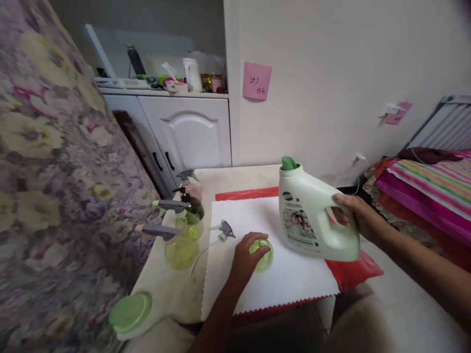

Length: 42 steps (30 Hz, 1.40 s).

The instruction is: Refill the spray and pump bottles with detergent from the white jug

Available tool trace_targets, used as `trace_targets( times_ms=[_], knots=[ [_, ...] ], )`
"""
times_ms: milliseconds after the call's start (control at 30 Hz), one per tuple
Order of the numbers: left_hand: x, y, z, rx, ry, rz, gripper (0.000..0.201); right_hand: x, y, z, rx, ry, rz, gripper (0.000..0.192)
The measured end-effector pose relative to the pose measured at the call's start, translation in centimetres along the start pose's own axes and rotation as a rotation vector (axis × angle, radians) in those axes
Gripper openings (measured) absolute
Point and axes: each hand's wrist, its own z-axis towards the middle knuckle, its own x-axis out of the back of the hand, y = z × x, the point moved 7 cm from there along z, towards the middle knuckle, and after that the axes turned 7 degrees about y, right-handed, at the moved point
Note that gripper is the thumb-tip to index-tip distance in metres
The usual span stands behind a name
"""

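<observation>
Room: a pale worktop [243, 177] stands against a plain wall, a white cupboard [191, 132] behind it and a floral fabric [47, 162] filling the left of the head view.
Surface: a white cloth [257, 284] lies over a red sheet [353, 274] on the worktop.
Right hand: the right hand [355, 215] has its fingers closed through the handle of a pale green detergent jug [312, 215], held tilted above the cloth, its green cap [289, 163] at the top.
Left hand: the left hand [248, 257] rests with fingers curled over a small round green bottle [264, 255] standing on the cloth.
Beside it: a loose grey spray head [222, 230] lies just left of the hand.
Left edge: two yellow-green spray bottles [182, 240] stand off the cloth, a pink one [191, 189] behind them.
Near corner: a green lid [130, 311].
</observation>
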Motion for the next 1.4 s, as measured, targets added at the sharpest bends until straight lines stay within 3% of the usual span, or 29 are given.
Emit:
trace_targets(
  times_ms=[133, 300, 433, 600, 767, 900, 967, 1033, 1100, 1167, 1200, 1267, 1400],
  knots=[
    [0.1, 0.1, 0.0, 0.056, -0.014, -0.002, 0.022, -3.6, 1.4, 3.5, 0.016, 0.128, 0.21, 0.056],
    [0.3, 0.1, 0.1, 0.107, -0.035, 0.002, 0.026, -8.8, 2.0, 7.3, 0.072, 0.149, 0.255, 0.061],
    [0.4, -0.3, 0.2, 0.113, -0.06, -0.005, 0.028, -11.5, 3.0, 9.4, 0.1, 0.178, 0.289, 0.065],
    [0.5, -0.5, 0.2, 0.112, -0.071, -0.021, 0.029, -13.2, 5.0, 10.0, 0.115, 0.23, 0.305, 0.069],
    [0.5, -0.2, 0.3, 0.106, -0.076, -0.03, 0.026, -12.5, 5.4, 10.1, 0.137, 0.258, 0.261, 0.066],
    [0.6, -0.1, 0.4, 0.108, -0.079, 0.001, 0.025, -9.5, 5.4, 7.6, 0.177, 0.368, 0.203, 0.039],
    [0.5, 0.0, 0.4, 0.102, -0.079, 0.009, 0.025, -8.3, 5.9, 4.8, 0.187, 0.438, 0.184, 0.033],
    [0.5, 0.0, 0.5, 0.086, -0.082, 0.011, 0.025, -8.5, 6.8, 1.5, 0.189, 0.441, 0.168, 0.028],
    [0.5, 0.1, 0.5, 0.061, -0.087, 0.011, 0.024, -11.2, 7.5, -1.4, 0.205, 0.264, 0.123, 0.029],
    [0.5, 0.1, 0.5, 0.041, -0.095, 0.012, 0.023, -15.0, 8.3, -3.8, 0.199, 0.033, 0.104, 0.056],
    [0.6, 0.1, 0.5, 0.033, -0.095, 0.014, 0.024, -16.5, 8.5, -4.7, 0.198, -0.015, 0.119, 0.071],
    [0.6, 0.2, 0.5, 0.017, -0.091, 0.024, 0.025, -18.7, 8.9, -5.7, 0.194, -0.052, 0.137, 0.088],
    [0.5, 0.2, 0.3, -0.02, -0.09, 0.044, 0.026, -20.6, 9.7, -5.7, 0.164, -0.036, 0.153, 0.095]
  ],
)
